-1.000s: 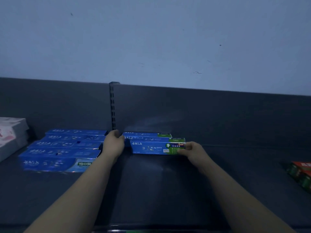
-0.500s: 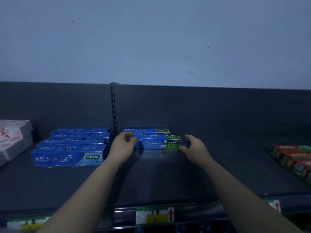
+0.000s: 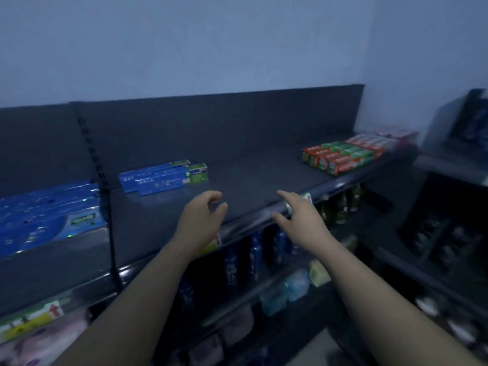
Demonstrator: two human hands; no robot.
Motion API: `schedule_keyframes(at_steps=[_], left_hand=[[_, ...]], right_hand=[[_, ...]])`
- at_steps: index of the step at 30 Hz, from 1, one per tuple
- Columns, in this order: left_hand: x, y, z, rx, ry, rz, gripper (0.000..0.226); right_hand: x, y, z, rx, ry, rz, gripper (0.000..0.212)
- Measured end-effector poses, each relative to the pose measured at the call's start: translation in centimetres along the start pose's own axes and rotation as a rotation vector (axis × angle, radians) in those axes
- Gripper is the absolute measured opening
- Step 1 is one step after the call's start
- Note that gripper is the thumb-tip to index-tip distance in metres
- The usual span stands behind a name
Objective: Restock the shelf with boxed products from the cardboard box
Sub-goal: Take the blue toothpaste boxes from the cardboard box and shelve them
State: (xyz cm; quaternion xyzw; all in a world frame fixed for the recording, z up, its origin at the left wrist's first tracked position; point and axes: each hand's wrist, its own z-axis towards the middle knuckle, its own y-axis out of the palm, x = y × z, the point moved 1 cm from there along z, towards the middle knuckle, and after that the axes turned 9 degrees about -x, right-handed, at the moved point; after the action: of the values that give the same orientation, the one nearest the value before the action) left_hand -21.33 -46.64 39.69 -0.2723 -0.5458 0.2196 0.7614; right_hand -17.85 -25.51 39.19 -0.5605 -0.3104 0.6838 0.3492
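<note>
Both hands hover empty above the dark grey shelf (image 3: 264, 180), left hand (image 3: 202, 220) loosely curled, right hand (image 3: 301, 220) spread. Two long blue cardboard boxes (image 3: 169, 177), seemingly toothpaste, lie side by side near the back panel, apart from the hands.

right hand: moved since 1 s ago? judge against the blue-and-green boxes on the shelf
Yes. The right hand has let go of the front blue-and-green cardboard box and pulled back toward the front edge of the dark shelf, now empty and apart from the box.
</note>
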Motion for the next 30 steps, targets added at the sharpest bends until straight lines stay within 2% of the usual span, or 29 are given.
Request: schedule_keyframes(at_steps=[4,9,20,25,30], left_hand=[[3.7,5.5,-3.2,-0.197,0.130,0.019,0.035],[7.5,13.7,-7.3,-0.437,0.218,-0.083,0.032],[15.3,34.0,-17.7,-0.960,0.266,-0.077,0.036],[17.0,42.4,-22.2,-1.111,0.200,-0.013,0.036],[17.0,49.0,-25.3,-1.168,0.103,0.070,0.028]], right_hand=[[4.4,-2.2,-8.3,0.036,0.183,0.002,0.057],[10.6,-4.7,-18.7,0.106,0.451,0.014,0.054],[23.5,-7.4,-40.5,0.227,0.985,0.091,0.049],[30.5,-6.5,-47.8,0.189,1.105,0.180,0.045],[37.2,-5.1,-52.0,0.102,1.134,0.253,0.045]])
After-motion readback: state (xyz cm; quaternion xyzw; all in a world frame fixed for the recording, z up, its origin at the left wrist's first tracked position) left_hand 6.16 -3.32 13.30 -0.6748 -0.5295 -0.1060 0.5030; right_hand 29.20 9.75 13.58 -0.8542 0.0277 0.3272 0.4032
